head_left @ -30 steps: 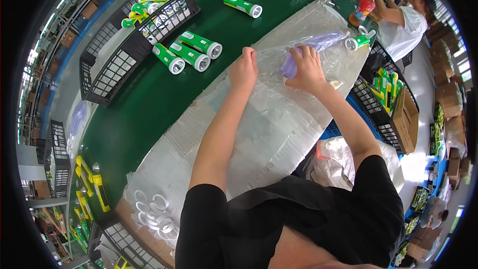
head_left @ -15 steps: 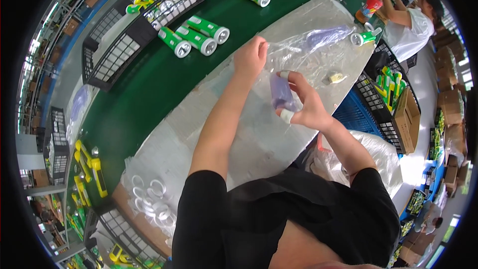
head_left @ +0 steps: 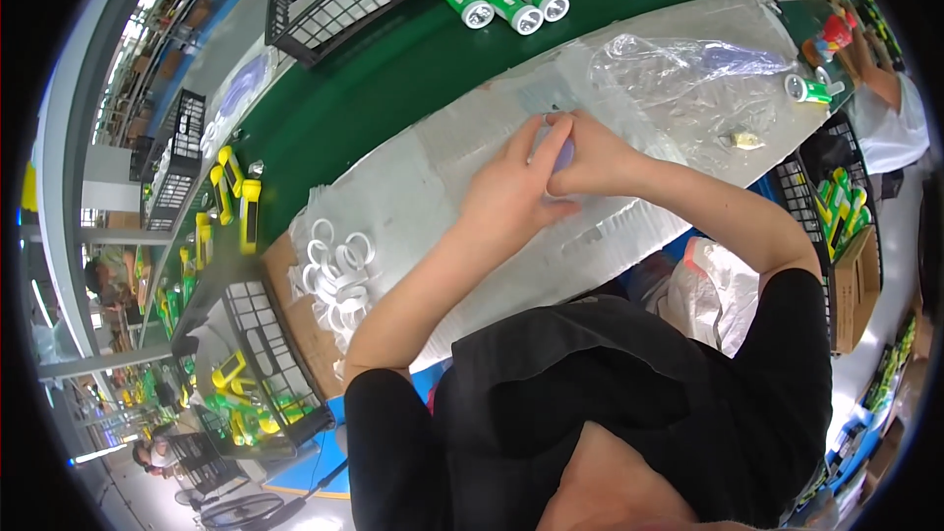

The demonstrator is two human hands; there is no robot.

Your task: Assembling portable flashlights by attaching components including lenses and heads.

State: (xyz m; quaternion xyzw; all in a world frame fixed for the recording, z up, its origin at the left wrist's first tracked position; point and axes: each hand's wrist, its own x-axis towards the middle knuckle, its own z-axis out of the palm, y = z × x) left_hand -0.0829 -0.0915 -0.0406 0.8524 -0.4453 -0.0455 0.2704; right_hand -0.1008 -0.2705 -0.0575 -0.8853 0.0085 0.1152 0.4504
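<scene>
Both my hands meet over the pale cloth-covered worktop (head_left: 442,177). My right hand (head_left: 600,159) is closed around a short, see-through purplish cylinder (head_left: 563,151), perhaps a stack of clear discs; the fingers hide most of it. My left hand (head_left: 506,182) covers its left side, fingers curled against it and thumb stretched out below. Right of the hands lies a crumpled clear plastic bag (head_left: 678,88) with purplish pieces inside. White rings (head_left: 344,275) are heaped at the worktop's left end.
Several green-and-white flashlights (head_left: 511,8) lie on the green belt (head_left: 383,88) beyond the worktop, beside a black crate (head_left: 339,5). Yellow flashlight parts (head_left: 250,216) are at the left. One flashlight (head_left: 806,88) lies at the right end, near a co-worker (head_left: 890,108).
My left hand has left the bag's edge and come down to the purplish cylinder in my right hand. The view has shifted, so the belt and worktop appear higher and farther right.
</scene>
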